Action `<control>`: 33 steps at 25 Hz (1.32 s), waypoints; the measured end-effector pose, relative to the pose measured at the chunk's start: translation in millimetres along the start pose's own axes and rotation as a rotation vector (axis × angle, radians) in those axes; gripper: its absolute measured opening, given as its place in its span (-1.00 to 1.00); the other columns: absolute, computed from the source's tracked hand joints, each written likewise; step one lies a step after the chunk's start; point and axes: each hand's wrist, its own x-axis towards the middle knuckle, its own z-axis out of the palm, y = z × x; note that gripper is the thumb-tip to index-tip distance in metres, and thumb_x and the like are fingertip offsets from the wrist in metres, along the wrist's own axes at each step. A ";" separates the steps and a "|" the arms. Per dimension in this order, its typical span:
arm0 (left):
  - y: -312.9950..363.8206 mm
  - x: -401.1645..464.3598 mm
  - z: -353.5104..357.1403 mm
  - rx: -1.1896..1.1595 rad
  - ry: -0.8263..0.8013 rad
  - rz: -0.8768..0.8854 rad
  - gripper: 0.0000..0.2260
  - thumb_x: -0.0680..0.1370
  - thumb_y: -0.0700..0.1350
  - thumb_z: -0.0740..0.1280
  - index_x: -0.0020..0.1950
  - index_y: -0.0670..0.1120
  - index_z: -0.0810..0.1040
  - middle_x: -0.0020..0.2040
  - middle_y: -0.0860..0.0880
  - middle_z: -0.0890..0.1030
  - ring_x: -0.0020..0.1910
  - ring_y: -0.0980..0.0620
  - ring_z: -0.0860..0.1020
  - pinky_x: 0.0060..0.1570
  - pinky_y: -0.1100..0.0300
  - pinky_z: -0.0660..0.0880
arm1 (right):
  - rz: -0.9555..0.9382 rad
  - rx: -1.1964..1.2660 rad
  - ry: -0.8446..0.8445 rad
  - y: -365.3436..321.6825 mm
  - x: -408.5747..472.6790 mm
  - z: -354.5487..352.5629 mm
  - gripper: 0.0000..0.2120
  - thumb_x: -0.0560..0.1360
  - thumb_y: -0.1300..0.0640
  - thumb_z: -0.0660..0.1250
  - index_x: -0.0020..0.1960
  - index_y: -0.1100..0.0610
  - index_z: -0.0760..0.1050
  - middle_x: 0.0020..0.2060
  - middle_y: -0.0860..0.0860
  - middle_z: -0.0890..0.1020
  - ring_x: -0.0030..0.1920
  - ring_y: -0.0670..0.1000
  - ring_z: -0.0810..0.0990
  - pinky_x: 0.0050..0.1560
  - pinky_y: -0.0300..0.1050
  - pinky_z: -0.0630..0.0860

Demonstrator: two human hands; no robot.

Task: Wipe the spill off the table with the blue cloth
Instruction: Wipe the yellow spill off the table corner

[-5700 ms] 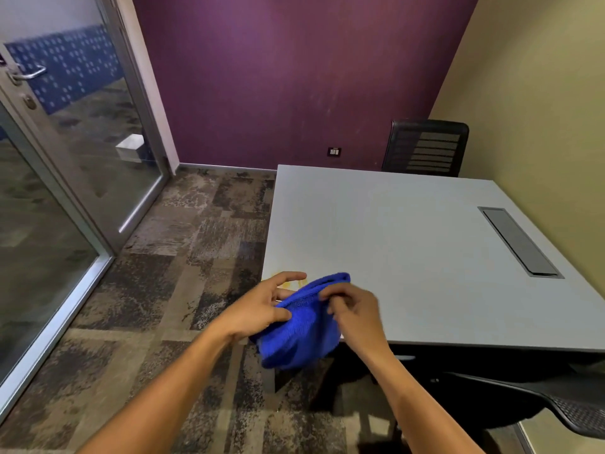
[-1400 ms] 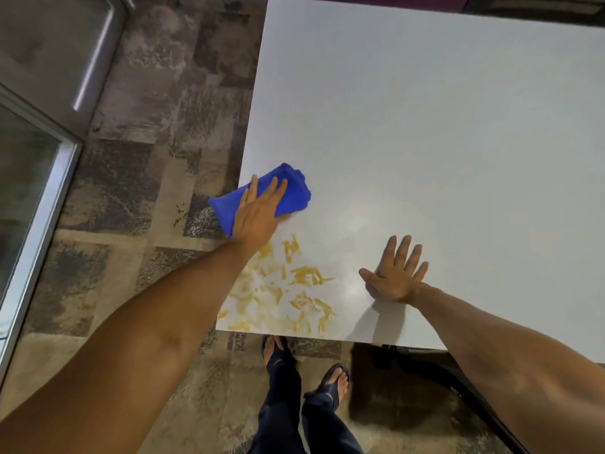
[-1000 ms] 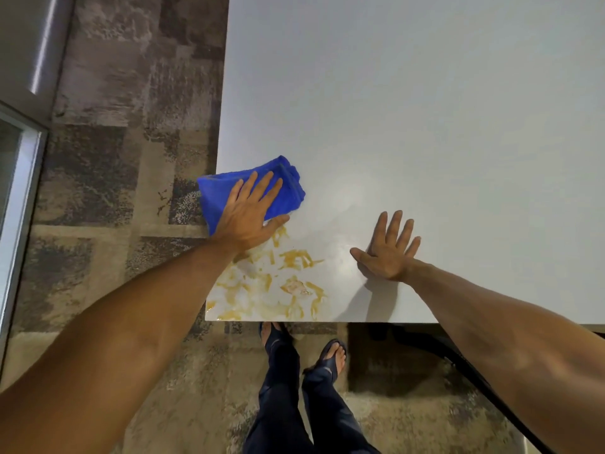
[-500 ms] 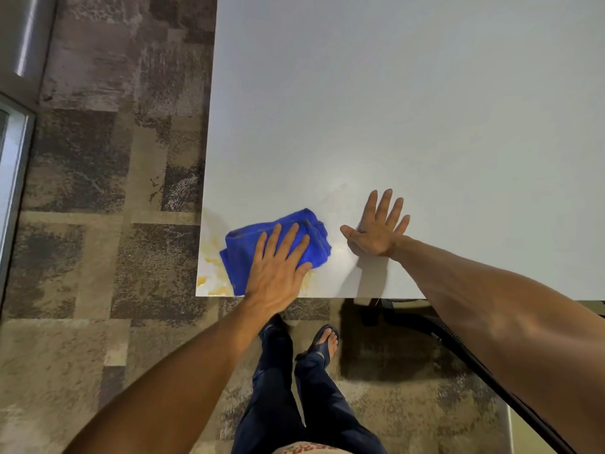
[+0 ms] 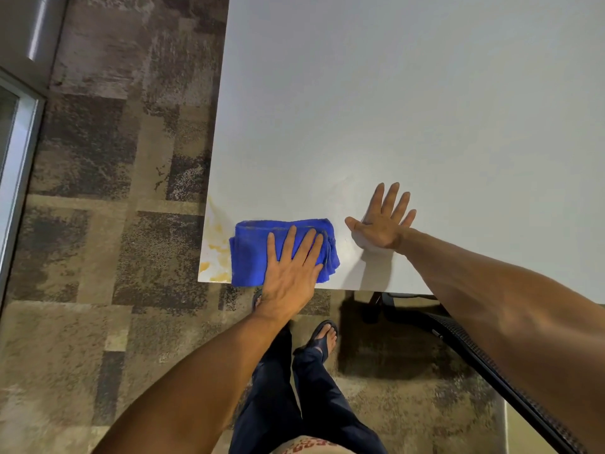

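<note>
The left hand (image 5: 291,267) lies flat, palm down, on the blue cloth (image 5: 258,252), fingers straight and spread a little, pressing on it rather than clasping it; the fingertips point away from the person toward the far side of the desk (image 5: 409,109), and the heel of the palm hangs past the desk's near edge. The cloth is folded into a thick, roughly rectangular pad with its long axis running left to right, parallel to the near edge. Its near side sits right at that edge, its left end stops just short of the desk's near left corner, and its bunched, layered folds show at the right end. Left of the cloth, between it and the corner, yellow-orange smears of the spill (image 5: 216,253) mark the pale surface, running up along the left edge and pooling at the corner itself. A faint yellowish haze shows on the desk just beyond the cloth's right end. The right hand (image 5: 381,224) rests just beside that right end, apart from the cloth, open and flat with fingers fanned and pointing away, holding nothing, its thumb stretched toward the cloth. Below the desk edge stand the person's legs in dark trousers (image 5: 294,398) and feet in sandals (image 5: 322,335) on a patchy brown carpet (image 5: 114,224). A black mesh chair (image 5: 465,342) shows partly beneath the right forearm.
</note>
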 end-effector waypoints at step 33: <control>-135.7 80.5 -95.2 -0.470 0.295 -0.130 -0.80 0.60 -0.18 0.20 0.12 -0.07 0.58 0.04 -0.04 0.68 0.01 -0.13 0.54 0.00 -0.03 0.42 | -0.041 0.017 -0.108 2.6 -1.1 -10.1 0.25 0.26 -0.65 0.16 0.21 -0.15 -0.84 0.17 -0.04 -0.80 0.42 0.29 -0.66 0.37 0.43 -0.48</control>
